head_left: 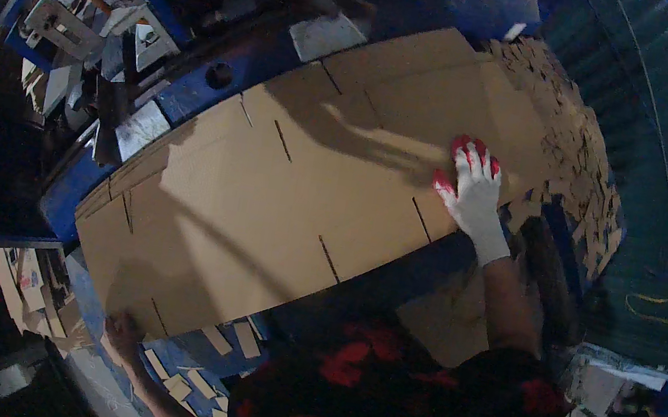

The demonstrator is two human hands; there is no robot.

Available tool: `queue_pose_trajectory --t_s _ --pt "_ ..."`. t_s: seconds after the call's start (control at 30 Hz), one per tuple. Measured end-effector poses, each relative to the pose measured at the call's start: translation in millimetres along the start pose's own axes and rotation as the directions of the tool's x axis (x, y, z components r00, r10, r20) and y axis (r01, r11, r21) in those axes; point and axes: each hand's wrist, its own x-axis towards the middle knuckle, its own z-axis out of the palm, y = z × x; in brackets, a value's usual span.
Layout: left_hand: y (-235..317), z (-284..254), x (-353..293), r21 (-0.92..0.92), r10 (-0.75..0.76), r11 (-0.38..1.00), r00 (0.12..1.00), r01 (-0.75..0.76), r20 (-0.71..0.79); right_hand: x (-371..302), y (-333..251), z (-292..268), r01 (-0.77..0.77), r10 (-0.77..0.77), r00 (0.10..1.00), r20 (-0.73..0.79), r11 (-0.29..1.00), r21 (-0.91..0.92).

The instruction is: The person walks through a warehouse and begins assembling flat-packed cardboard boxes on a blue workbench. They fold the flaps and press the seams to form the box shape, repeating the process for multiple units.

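Note:
A long brown cardboard sheet with several short slots along both long edges lies across the blue machine bed in front of me. At its near left corner my left hand is closed on the edge, partly in shadow. My right hand wears a white glove with red fingertips. It rests on the right part of the sheet with its fingers spread. More cardboard edges show under the sheet at its far left side.
Cardboard scraps pile up at the right. Offcut strips lie below the near edge on the left. Blue machine framing runs along the far side, with metal parts at the upper left. A green corrugated wall stands right.

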Motion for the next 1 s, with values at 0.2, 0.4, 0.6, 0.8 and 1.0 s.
queue_pose_trajectory --t_s 0.2,0.4,0.6,0.8,1.0 --pt "5.3 -14.7 -9.9 0.617 0.107 0.785 0.969 0.057 -0.224 -46.6 40.5 -0.8 -0.375 0.436 0.731 -0.525 0.899 0.224" --pt "99.7 -42.4 -10.1 0.535 -0.287 0.825 0.950 0.181 0.120 -66.8 52.6 9.3 0.090 0.612 0.772 0.171 -0.372 0.924" --pt "189.4 -64.8 -93.1 -0.573 0.361 0.783 0.927 -0.241 0.103 -66.9 -5.2 -38.3 0.210 0.359 0.882 -0.303 0.277 0.938" --pt "222.0 47.5 -109.7 -0.151 0.572 0.820 0.799 -0.552 0.186 -70.1 -81.6 -27.2 0.716 -0.673 0.696 -0.250 0.676 0.173" --pt "245.1 80.6 -106.2 0.285 0.691 0.597 0.661 -0.750 0.292 -37.9 -103.3 -29.1 0.713 -0.701 0.700 -0.134 0.698 0.070"
